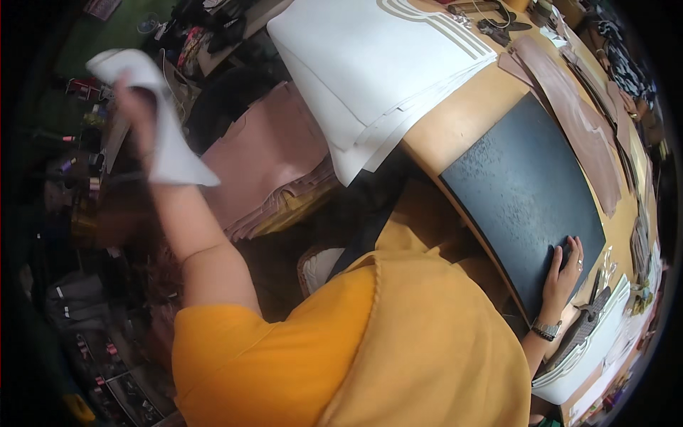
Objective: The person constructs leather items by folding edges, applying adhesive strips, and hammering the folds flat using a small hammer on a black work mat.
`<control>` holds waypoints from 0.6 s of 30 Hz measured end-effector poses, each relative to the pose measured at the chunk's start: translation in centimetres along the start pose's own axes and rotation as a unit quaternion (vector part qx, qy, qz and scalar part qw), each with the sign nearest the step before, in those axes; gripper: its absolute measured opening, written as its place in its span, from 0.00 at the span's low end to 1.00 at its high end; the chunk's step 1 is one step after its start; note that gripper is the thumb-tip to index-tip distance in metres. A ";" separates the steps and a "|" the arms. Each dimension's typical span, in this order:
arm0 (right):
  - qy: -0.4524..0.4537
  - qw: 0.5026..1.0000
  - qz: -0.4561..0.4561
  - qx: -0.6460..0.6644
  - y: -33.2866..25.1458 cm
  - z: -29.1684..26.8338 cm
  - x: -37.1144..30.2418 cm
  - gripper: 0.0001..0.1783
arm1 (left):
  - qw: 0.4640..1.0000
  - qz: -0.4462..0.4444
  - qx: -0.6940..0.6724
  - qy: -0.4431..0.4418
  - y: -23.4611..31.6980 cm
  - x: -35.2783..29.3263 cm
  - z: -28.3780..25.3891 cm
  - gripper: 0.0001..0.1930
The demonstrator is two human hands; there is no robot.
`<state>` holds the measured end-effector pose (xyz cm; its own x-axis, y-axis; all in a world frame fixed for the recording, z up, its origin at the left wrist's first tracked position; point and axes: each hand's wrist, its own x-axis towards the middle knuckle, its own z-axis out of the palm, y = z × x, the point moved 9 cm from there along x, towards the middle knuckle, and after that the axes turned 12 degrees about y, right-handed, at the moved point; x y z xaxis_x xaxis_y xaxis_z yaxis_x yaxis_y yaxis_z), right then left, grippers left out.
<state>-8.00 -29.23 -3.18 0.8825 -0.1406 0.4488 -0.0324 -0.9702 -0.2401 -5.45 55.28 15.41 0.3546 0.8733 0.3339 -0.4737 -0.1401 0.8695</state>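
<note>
Out to the far left, my left hand [136, 107] is raised and closed on a white, bent piece of sheet material [174, 153]; both are blurred by motion. At the right, my right hand [564, 276] lies on the near right corner of a black cutting mat [523, 178], fingers stretched out and slightly apart. The mat's surface is scuffed in its middle. A stack of large white sheets [384, 64] with grey-brown stripes lies beyond it, overhanging the table edge.
Pinkish-brown sheets [267, 149] are stacked low at the left. Brown strips [569, 114] lie along the wooden table [455, 117] beyond the mat. A dark-handled tool [587, 320] lies beside my right wrist, near more white striped sheets [580, 370]. Cluttered shelving stands at the far left.
</note>
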 end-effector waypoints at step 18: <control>0.006 1.000 0.021 -0.002 -0.7 -0.6 -0.2 0.21 | 0.558 -0.280 0.773 -0.109 -34.6 -23.1 -15.3 0.47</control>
<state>-8.44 -28.62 -2.56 0.8744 -0.1840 0.4490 -0.0713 -0.9640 -0.2561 -9.58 47.08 -27.95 0.2669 0.9283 -0.2588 0.9637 -0.2553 0.0779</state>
